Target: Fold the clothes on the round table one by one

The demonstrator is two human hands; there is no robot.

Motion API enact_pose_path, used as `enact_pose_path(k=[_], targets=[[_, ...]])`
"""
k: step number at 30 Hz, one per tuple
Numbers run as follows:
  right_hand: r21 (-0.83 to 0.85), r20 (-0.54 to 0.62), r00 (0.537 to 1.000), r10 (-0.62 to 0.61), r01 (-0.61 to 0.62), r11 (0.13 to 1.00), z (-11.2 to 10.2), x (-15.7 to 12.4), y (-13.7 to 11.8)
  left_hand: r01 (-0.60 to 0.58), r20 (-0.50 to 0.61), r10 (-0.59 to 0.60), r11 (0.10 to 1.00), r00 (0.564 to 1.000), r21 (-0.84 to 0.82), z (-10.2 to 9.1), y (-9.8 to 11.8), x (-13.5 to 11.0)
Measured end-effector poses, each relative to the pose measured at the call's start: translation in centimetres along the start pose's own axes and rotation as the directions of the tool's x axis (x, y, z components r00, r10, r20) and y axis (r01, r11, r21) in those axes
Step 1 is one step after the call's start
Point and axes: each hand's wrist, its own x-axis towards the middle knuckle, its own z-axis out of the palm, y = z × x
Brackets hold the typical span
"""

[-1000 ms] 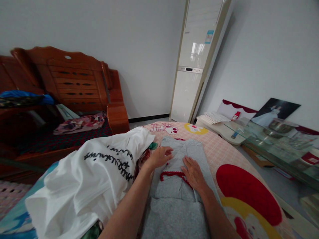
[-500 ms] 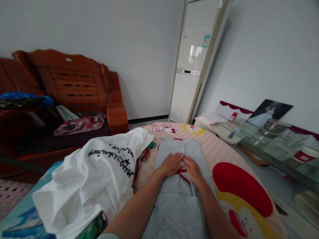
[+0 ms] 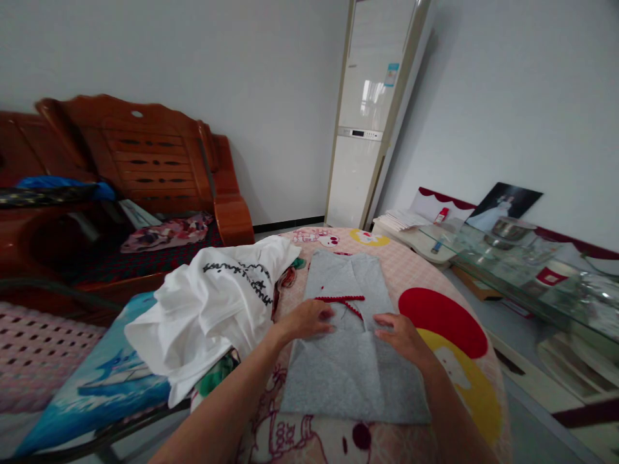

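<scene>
A grey garment (image 3: 352, 361) with a red braided trim (image 3: 341, 300) lies flat on a round table covered by a pink cartoon cloth (image 3: 425, 283). My left hand (image 3: 309, 318) rests on the garment's left side just below the trim, fingers curled onto the cloth. My right hand (image 3: 399, 332) lies on the garment's right edge, its fingers bent over the fabric. A crumpled white T-shirt with black writing (image 3: 217, 303) is heaped to the left of the grey garment, over some patterned clothes.
A wooden sofa (image 3: 140, 174) with bundled clothes stands at the left. A tall white floor air conditioner (image 3: 362, 122) is in the corner. At the right is a low glass table (image 3: 512, 258) with bowls, papers and a leaning photo. A blue printed sheet (image 3: 97, 380) lies lower left.
Both hands have slid back toward me and apart along the grey garment, baring the red trim. The view has pulled back, showing more of the table's near edge.
</scene>
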Motion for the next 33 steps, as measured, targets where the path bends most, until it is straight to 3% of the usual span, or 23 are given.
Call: enact_pose_path(k=[5,11,21,28,33], targets=[[-0.183,0.047,0.994,-0.102,0.109,0.977,0.6,-3.2,0.0,0.047,0.025,-0.050,0.992,0.998,0.119,1.3,1.1,-2.2],[-0.436,0.080,0.995,-0.054,0.084,0.896,0.4,-2.6,-1.4,0.059,0.112,-0.085,0.973,0.990,0.222,1.8,1.2,-1.7],[-0.470,0.250,0.967,0.047,0.080,0.879,-0.8,-0.5,-2.6,-0.047,0.156,0.023,0.987,0.988,0.154,1.0,1.9,-1.4],[-0.461,0.098,0.982,-0.158,0.186,0.868,-0.3,-2.4,-1.7,-0.053,0.093,0.051,0.998,0.994,0.025,0.6,1.5,-1.4],[-0.402,0.088,0.989,-0.115,0.141,0.905,-0.7,-3.1,-1.3,-0.046,0.145,0.045,0.999,0.988,0.000,0.1,1.0,-1.7]])
